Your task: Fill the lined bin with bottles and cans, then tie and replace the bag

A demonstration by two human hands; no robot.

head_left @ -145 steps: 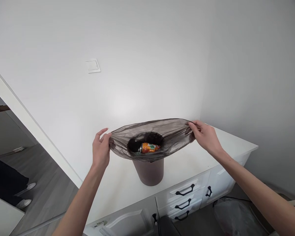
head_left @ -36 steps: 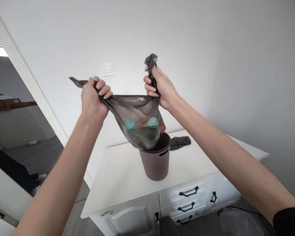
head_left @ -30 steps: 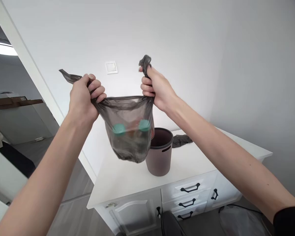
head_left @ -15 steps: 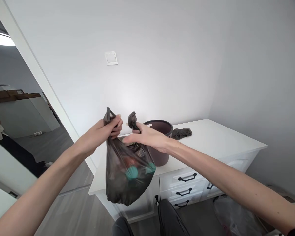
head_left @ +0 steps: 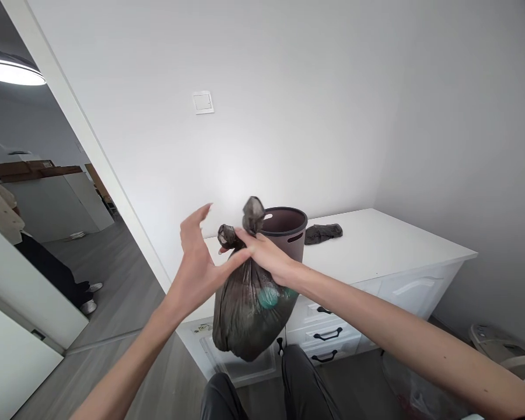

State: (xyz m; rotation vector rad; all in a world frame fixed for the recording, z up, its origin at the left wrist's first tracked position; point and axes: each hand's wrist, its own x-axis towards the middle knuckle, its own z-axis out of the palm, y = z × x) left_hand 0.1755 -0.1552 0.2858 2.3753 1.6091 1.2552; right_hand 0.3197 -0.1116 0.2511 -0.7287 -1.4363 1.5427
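Observation:
A dark translucent plastic bag [head_left: 254, 318] hangs in front of the cabinet, with green and other items showing through it. Two twisted ends stick up from its gathered neck. My right hand [head_left: 265, 254] is closed round that neck. Against the neck's left side, my left hand [head_left: 196, 259] has its fingers spread and raised, the thumb reaching toward my right hand. Behind the bag, a dark brown bin [head_left: 289, 233] stands on the white cabinet top, partly hidden. A folded black bag [head_left: 324, 233] lies just right of the bin.
The white cabinet [head_left: 402, 245] has black handles and stands against the wall. My knees are below it. At the left, a person [head_left: 48, 268] stands beyond the doorway. A clear plastic bag [head_left: 415, 385] and a pale chair-like object [head_left: 494, 344] are at the lower right.
The bag has moved right, and its two ends have come together at a gathered neck. My left hand has let go of its end and opened. More of the person in the doorway shows.

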